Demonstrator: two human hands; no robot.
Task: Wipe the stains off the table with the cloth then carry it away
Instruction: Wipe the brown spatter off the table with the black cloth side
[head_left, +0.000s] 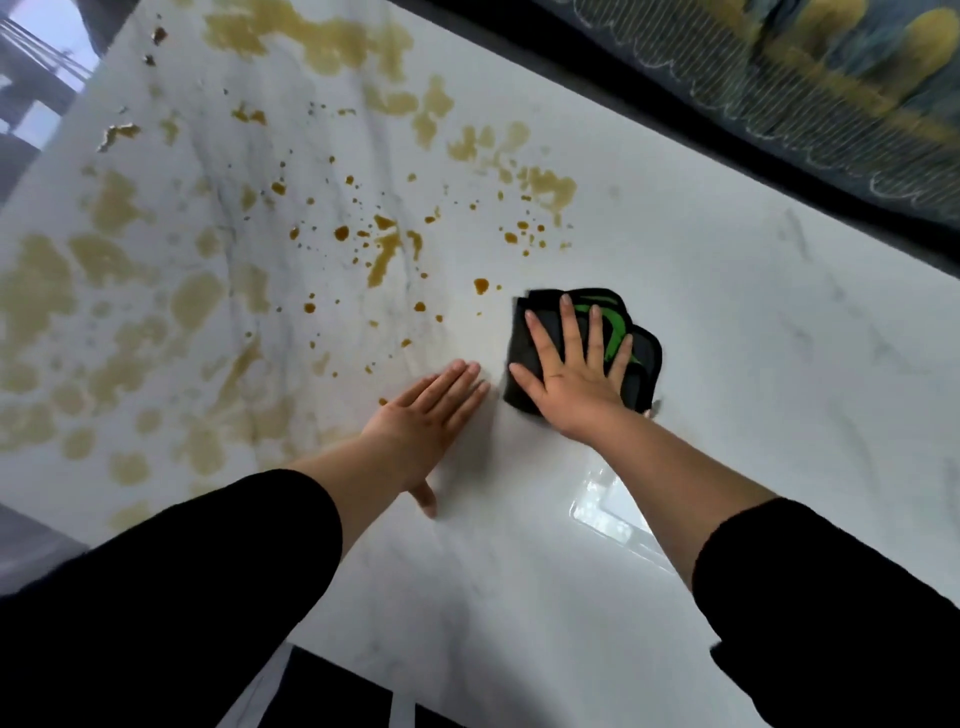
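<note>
Cloth (641, 358), black with a green curved marking, is lying folded and bunched on the white marbled bench (753, 322), just right of the brown stains (384, 249) that are spreading across the left and far areas. Right hand (574, 376) is pressing flat on it, fingers splayed, grip fully open, clasping nothing. Left hand (421, 423) is resting flat on bare bench beside it, fingers extended together, grip likewise open and empty.

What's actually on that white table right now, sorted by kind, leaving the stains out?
Hands: 2, left hand flat on the table, right hand flat on the cloth
Cloths: 1, black and green cloth
Total: 3
</note>
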